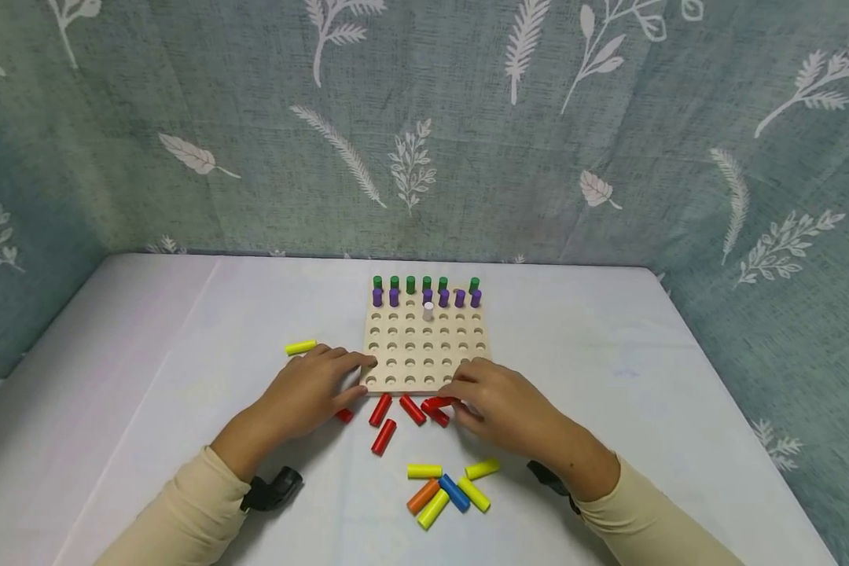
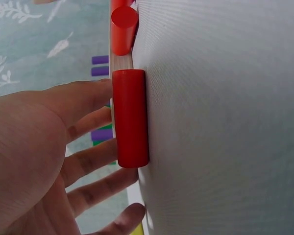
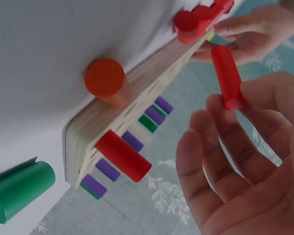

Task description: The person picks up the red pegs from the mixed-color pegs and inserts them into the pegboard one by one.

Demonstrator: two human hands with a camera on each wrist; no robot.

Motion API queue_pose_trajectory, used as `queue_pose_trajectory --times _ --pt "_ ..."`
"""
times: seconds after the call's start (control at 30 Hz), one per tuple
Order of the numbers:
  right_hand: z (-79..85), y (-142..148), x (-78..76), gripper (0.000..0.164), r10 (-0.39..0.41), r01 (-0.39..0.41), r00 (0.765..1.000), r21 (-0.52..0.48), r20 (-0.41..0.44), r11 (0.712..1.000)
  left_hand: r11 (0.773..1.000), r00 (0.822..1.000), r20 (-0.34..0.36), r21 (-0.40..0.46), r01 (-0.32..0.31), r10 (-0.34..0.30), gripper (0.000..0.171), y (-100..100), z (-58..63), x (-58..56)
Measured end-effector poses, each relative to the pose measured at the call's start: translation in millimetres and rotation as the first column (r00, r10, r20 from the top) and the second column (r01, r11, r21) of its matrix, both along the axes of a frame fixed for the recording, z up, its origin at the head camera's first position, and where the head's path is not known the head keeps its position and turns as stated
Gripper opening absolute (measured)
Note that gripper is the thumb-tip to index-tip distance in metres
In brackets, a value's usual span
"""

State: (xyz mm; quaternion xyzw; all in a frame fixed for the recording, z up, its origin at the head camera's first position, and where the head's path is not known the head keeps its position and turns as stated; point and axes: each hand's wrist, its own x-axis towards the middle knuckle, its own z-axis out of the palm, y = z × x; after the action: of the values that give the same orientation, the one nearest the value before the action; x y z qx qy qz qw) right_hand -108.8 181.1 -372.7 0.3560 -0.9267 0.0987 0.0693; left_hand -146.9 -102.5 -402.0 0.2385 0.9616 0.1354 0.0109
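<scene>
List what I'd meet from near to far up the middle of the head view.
Blue peg → nearest red peg → pegboard's near edge → white peg → purple pegs → green pegs → leaf-patterned cloth.

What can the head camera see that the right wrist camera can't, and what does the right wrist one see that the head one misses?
Only the head view: the blue peg lying in a little bunch with yellow pegs.

Only the right wrist view: a loose green peg lying beside the pegboard, and a standing red peg near the board's corner.

Both: the left hand, the right hand pinching the held red peg, the purple pegs standing in the board, and the leafy curtain behind.
</scene>
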Motion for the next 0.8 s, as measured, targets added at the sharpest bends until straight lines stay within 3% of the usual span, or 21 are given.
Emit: queue_pose_trajectory --times 0.6,0.8 --pt "-8.4 12.9 -9.1 0.021 -0.144 0.133 0.985 -0.119 -0.096 0.984 1.000 1.000 -0.025 -0.008 0.015 -0.016 0.045 -1.5 -4.2 0.2" --pt "-11.6 16.3 -12.4 0.022 -0.177 0.166 0.980 -0.112 -0.094 0.980 1.000 0.999 -0.038 -0.001 0.019 -0.019 0.044 -1.2 -4.4 0.2"
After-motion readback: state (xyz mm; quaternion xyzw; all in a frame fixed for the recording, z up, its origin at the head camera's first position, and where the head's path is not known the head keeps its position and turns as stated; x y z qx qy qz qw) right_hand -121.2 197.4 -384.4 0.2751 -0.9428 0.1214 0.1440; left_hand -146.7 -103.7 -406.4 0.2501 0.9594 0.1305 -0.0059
